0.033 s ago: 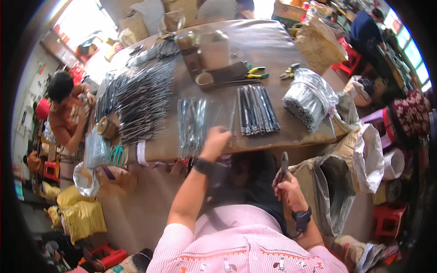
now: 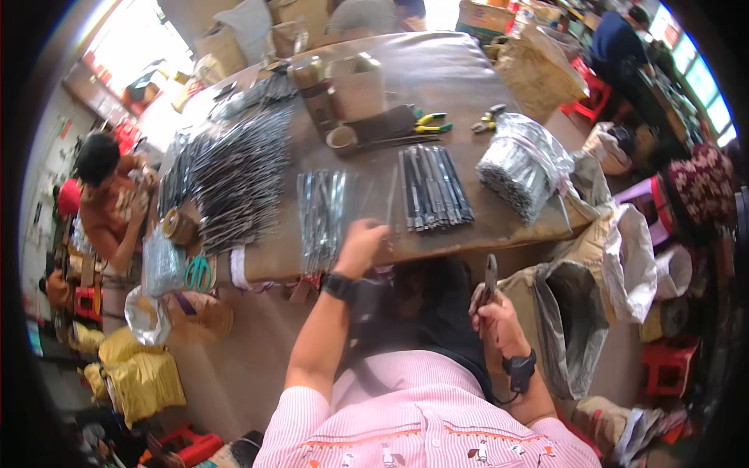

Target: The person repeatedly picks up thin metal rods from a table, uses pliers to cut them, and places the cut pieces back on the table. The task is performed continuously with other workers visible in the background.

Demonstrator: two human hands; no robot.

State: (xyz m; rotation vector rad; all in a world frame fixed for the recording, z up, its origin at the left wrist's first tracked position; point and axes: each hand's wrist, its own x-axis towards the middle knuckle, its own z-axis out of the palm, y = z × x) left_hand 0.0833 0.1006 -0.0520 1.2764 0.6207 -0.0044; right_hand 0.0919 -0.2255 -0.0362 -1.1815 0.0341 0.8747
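Head view: the right hand [image 2: 500, 321] is wrapped around pliers [image 2: 491, 274]; the left hand [image 2: 363, 245] has bent fingers beside a thin strip [image 2: 391, 201], which rises just beyond them on the table [image 2: 441, 74], but blur hides any pinch, so I cannot tell; pale strips [image 2: 320, 218] lie left of that grip, dark strips [image 2: 435, 189] right; each seems light, springy, slick, likely best pinched by its near end.

Workshop with pliers [image 2: 434, 128] and sacks [image 2: 144, 382]
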